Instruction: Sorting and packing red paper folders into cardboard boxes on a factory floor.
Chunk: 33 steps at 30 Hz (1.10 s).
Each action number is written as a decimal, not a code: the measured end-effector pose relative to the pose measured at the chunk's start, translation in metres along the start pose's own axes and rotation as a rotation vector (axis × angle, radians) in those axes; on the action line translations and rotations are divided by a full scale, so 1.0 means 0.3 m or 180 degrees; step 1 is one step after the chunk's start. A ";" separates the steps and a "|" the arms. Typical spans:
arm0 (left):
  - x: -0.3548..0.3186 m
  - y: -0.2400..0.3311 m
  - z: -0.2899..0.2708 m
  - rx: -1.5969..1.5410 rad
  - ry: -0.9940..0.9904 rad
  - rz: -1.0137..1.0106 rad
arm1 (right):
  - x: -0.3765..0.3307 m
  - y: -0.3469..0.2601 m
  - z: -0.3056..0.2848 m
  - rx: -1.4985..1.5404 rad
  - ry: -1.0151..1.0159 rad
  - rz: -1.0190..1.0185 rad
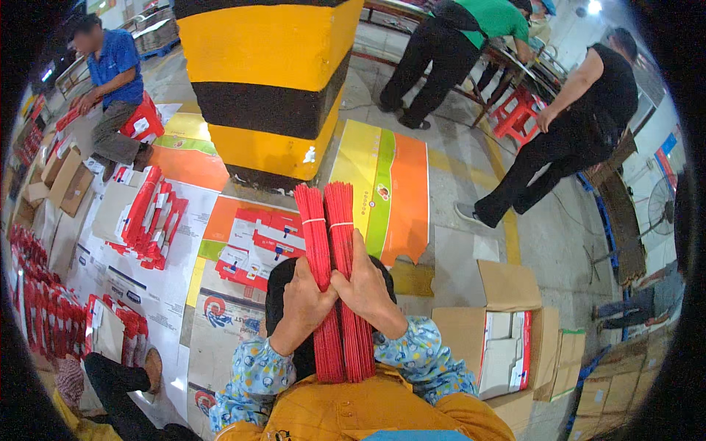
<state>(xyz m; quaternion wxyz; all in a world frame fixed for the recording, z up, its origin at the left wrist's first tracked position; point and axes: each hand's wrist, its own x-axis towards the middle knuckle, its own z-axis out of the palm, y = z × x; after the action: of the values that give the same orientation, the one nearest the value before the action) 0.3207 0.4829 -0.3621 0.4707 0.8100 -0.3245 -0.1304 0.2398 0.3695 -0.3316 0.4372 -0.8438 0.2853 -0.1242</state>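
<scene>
On my far left, red packs (51, 309) stand in a long, tight row, with an open brown carton (72, 184) behind them. Just past that, a person in a blue shirt (116, 70) sits on a red stool (141, 121), and nearer to me lies a pile of red and white packs (151, 220). Next comes a thick yellow-and-black striped pillar (265, 88), with some flat red and white packs (257, 253) on the floor in front of it. My left hand (301, 305) is wrapped around the left bundle of red sticks (315, 250), and right beside it stands the right bundle of red sticks (343, 253), gripped in my right hand (368, 294). My hands meet at the thumbs. Both bundles are upright in front of my orange top, each with a pale band near its upper end. Beyond my right hand lies a yellow, green and orange sheet (408, 191). Further right are a person in green (493, 18), an open box (507, 345) with white and red contents, and a person in black (588, 117).
</scene>
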 end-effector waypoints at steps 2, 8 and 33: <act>0.018 -0.014 0.033 0.0032 -0.0096 -0.0091 | 0.017 0.043 -0.002 -0.0138 0.0025 -0.0058; 0.086 -0.090 0.118 0.0044 -0.0102 -0.0250 | 0.091 0.181 -0.009 0.0433 0.0110 -0.0364; 0.156 -0.167 0.054 -0.0821 0.0042 0.0000 | 0.038 0.278 0.054 0.1730 -0.0130 -0.0289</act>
<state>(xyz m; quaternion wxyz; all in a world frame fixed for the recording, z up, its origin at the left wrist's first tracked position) 0.3679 0.4588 -0.4087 0.5731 0.7436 -0.3019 -0.1657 0.2254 0.3356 -0.4089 0.6472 -0.7098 0.1944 -0.1987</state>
